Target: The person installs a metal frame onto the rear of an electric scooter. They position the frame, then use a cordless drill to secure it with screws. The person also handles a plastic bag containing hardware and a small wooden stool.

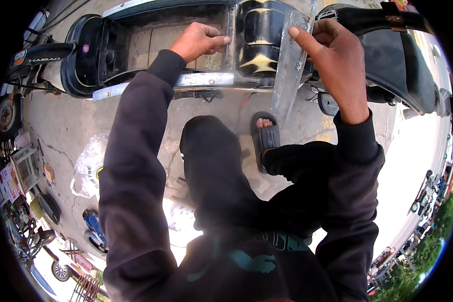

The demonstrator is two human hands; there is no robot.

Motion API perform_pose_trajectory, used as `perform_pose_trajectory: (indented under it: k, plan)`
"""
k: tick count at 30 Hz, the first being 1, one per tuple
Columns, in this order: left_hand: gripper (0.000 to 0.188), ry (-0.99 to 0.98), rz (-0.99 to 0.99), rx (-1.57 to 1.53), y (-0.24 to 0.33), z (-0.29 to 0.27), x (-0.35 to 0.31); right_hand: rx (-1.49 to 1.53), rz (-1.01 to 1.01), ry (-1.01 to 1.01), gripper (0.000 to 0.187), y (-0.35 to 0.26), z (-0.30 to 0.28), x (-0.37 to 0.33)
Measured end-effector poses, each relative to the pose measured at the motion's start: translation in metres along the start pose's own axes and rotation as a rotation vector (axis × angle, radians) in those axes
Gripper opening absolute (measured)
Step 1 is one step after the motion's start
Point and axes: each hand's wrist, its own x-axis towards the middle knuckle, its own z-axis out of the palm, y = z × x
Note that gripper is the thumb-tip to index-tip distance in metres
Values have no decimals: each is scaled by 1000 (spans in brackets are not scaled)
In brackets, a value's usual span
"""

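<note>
Before me stands a black scooter-like vehicle [85,60] with an open, box-shaped compartment [153,48] in its middle. Over that compartment is my left hand [196,43], its fingers pinched together close to the metal crosspiece [231,38] at the right end. Whether anything small sits in that pinch is hidden. My right hand [334,58] grips the upper part of a long grey metal angle bar [287,68] between thumb and fingers. This bar slants down across the right end of a glossy black cover [259,38] with yellowish worn patches, and its lower end extends past the vehicle's near side.
A silver metal rail [196,79] runs along the compartment's near edge. Concrete floor [156,113] lies between me and the vehicle, with my sandalled foot [266,136] on it. A plastic bag [88,168] lies at left, near a metal frame [26,163] and a wheel [6,116].
</note>
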Motion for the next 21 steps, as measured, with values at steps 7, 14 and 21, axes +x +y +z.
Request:
perform_pose_trajectory:
  k: [7,14,21]
  plan:
    - [56,-3,18,18,3,5,-10,-44,-116,-22,43,2,21,28]
    - [56,29,41,86,-2,7,-3,-271,-32,-106,43,-13,64,96]
    - [42,-88,-78,116,3,3,-3,-415,-90,-188,36,-2,127,151]
